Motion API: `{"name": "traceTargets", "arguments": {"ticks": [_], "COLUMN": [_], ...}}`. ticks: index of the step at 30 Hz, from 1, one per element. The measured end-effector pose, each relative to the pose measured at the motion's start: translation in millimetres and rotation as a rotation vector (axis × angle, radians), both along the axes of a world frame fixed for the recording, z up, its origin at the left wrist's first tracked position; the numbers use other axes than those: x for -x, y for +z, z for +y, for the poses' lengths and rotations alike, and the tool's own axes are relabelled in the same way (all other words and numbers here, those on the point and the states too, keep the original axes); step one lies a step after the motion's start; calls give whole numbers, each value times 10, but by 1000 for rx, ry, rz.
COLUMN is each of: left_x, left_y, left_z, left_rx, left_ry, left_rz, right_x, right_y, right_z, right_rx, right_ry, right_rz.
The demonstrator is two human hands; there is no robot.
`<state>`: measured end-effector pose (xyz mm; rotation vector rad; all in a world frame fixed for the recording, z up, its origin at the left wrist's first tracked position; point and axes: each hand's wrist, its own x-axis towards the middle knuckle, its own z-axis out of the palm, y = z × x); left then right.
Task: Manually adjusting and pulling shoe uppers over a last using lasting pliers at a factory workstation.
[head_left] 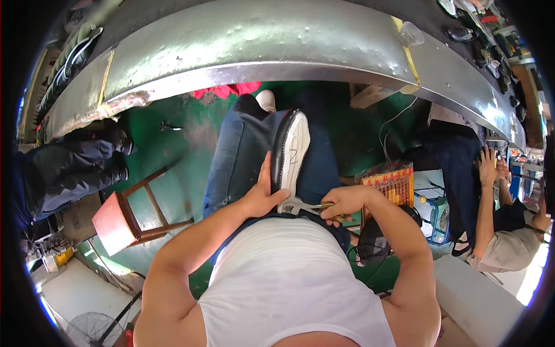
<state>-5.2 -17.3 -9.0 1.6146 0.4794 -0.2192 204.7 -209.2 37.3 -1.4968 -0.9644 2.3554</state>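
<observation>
A dark shoe upper with a pale, marked sole side [298, 144] lies upturned across my lap, its toe pointing away from me. My left hand [265, 195] grips it along the left edge, thumb pressed on the near end and fingers along the dark side. In my right hand [347, 202] are metal pincers [307, 205], held by the handles. Their head meets the near end of the shoe; whether the jaws bite on its edge is too small to tell.
A metal-covered bench [260, 49] spans the far side, with a clear cup [410, 34] on it. Left stands a wooden stool [118, 222]; red cloth [226, 90] lies under the bench. A beaded seat [390, 185] is at right. Co-workers sit on both sides, one with raised hands [488, 166].
</observation>
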Motion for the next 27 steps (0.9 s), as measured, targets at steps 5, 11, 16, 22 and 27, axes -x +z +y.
{"name": "traceTargets", "arguments": {"ticks": [5,11,16,22,27], "left_x": [32,-80,61,-419,-2418], "left_y": [-58,50,768,2093,2465], "left_z": [-9,137,755,1781,2697], "left_rx": [260,130,572,192,-476], "left_ry": [117,82,238,171,74], "left_rz": [-75,-75,-51,-347,-282], "right_x": [-174,-79,-389,-1311,-2068], "right_y": [421,26,507,938,782], "right_z": [110,543,453,667,966], "right_rx": [-19,-682,-687,-1273,-1248], "right_ry": [-38,-535,-734,-563,-534], "right_rz": [-117,-813,-813,-1783,-1912]}}
